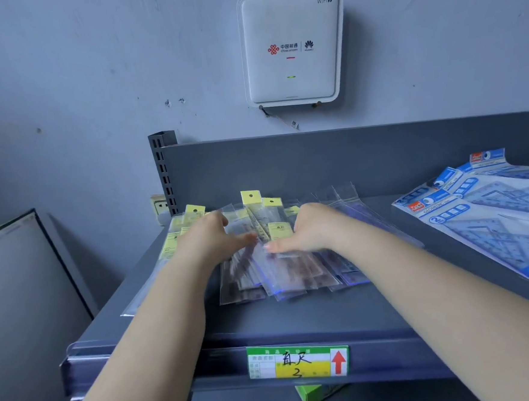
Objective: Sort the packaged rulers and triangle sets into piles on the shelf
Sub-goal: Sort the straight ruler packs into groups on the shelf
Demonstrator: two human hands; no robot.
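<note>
- A loose heap of packaged rulers (280,271) in clear sleeves with yellow header cards is found at the middle of the grey shelf (296,320), directly ahead of both hands.
- The long axes of the rulers are seen running roughly front to back, fanned slightly, header cards toward the back panel.
- The left hand (211,240) is laid on the heap's left part, fingers extended and relaxed, nothing gripped.
- The right hand (304,229) is laid on the heap's centre-right, fingers curved down onto the sleeves; a pinch cannot be confirmed.
- The heap is bracketed between the two hands; both are equally near.
- The blue triangle sets (489,212) are piled well apart at the right, nearer the right arm.
- A gathering or squaring of the rulers is judged to be in hand.
- The shelf-edge price label (298,361) is noted below the heap.
</note>
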